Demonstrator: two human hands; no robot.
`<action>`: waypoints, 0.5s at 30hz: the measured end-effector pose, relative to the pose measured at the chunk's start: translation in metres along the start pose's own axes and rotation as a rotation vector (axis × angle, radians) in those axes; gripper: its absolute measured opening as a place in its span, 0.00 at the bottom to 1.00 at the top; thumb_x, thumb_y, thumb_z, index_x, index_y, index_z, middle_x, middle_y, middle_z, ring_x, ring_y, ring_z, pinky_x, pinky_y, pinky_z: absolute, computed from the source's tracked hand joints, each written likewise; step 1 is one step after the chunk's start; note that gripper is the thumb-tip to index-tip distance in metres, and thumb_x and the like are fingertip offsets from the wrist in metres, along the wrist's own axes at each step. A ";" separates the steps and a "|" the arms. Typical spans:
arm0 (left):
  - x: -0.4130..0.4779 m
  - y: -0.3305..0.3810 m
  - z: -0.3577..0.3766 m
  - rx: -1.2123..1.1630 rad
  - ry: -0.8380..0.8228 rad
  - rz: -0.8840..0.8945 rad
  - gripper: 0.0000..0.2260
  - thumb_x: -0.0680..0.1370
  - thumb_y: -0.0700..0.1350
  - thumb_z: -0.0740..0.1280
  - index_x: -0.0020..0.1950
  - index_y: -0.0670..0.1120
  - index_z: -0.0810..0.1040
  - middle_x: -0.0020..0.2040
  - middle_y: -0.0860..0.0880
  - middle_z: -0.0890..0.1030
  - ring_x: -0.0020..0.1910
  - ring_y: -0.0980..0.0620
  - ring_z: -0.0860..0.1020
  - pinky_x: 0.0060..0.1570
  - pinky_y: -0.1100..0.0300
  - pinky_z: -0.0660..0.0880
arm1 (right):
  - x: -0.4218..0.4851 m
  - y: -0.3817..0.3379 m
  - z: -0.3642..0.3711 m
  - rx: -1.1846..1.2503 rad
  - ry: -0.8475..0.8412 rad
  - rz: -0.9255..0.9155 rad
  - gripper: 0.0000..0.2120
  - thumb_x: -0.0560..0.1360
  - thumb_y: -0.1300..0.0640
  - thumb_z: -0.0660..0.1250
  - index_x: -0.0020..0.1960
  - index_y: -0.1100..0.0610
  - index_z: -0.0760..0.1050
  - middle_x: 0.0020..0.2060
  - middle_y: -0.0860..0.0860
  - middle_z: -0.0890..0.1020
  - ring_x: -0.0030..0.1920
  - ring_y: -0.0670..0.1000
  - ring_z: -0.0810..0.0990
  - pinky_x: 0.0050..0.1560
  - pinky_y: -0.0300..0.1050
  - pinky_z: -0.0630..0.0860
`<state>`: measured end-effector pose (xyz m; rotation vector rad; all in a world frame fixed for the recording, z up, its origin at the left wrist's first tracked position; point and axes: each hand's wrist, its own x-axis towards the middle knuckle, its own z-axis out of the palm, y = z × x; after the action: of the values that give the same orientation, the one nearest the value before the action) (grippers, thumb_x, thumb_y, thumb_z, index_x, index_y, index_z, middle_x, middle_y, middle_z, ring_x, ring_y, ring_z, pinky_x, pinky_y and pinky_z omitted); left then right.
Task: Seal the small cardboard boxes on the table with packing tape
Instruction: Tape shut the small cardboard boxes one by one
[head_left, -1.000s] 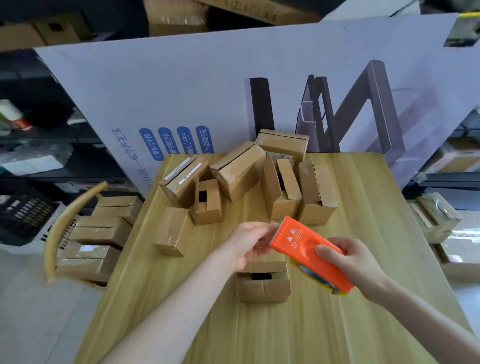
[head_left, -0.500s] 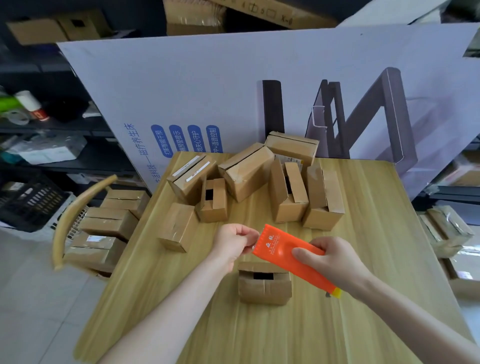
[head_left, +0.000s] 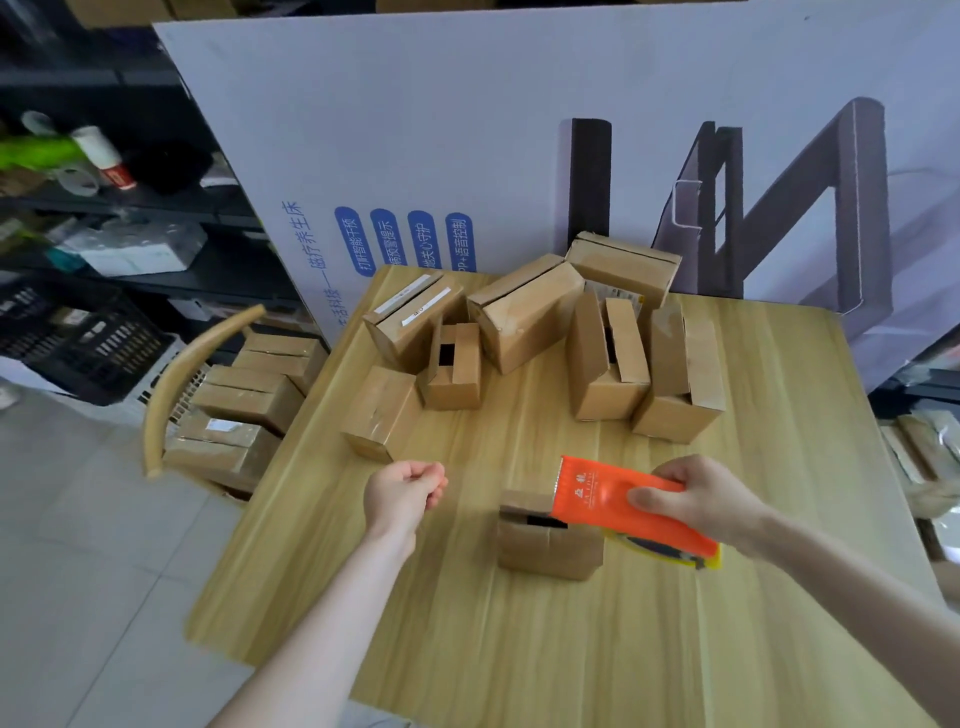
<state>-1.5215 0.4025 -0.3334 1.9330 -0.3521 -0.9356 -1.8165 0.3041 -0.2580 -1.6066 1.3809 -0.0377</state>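
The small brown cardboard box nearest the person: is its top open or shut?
Open: the small brown cardboard box shows a dark gap between its top flaps.

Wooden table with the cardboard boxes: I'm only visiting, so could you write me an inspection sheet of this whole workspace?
Surface: wooden table, light planks, boxes mostly on its far half.
Job's things: near box, dark gap between its top flaps; orange tape dispenser held over its top; cluster of small boxes toward the far edge, several with flaps open.
Clutter: nothing seen.
Hands: right hand grips the dispenser; left hand in the air, fingers curled, nothing visible in them.
Cables: nothing seen.
Surroundings: chair at left, stacked with more boxes; white printed board behind the table; dark shelves and black crate at left.
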 end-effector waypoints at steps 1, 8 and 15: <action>0.004 -0.001 -0.002 -0.010 0.013 -0.004 0.04 0.75 0.37 0.70 0.40 0.39 0.81 0.33 0.46 0.82 0.31 0.52 0.75 0.36 0.60 0.75 | 0.009 -0.001 0.002 -0.018 -0.014 -0.011 0.12 0.71 0.48 0.74 0.39 0.57 0.80 0.34 0.54 0.85 0.35 0.55 0.84 0.35 0.51 0.79; 0.022 -0.022 -0.010 -0.023 0.047 -0.062 0.07 0.75 0.38 0.71 0.37 0.39 0.80 0.31 0.47 0.80 0.28 0.53 0.74 0.33 0.61 0.72 | 0.044 0.006 0.025 -0.086 -0.104 -0.012 0.14 0.72 0.45 0.72 0.43 0.57 0.81 0.38 0.52 0.85 0.40 0.52 0.84 0.45 0.49 0.81; 0.025 -0.053 0.009 0.030 0.022 -0.142 0.06 0.76 0.40 0.70 0.40 0.39 0.81 0.32 0.48 0.81 0.28 0.54 0.74 0.33 0.64 0.72 | 0.052 0.029 0.036 -0.136 -0.053 0.013 0.13 0.71 0.46 0.73 0.41 0.57 0.81 0.37 0.52 0.85 0.38 0.51 0.84 0.42 0.49 0.81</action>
<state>-1.5176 0.4105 -0.3922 2.0148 -0.2198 -1.0045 -1.7991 0.2907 -0.3240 -1.6981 1.3774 0.1083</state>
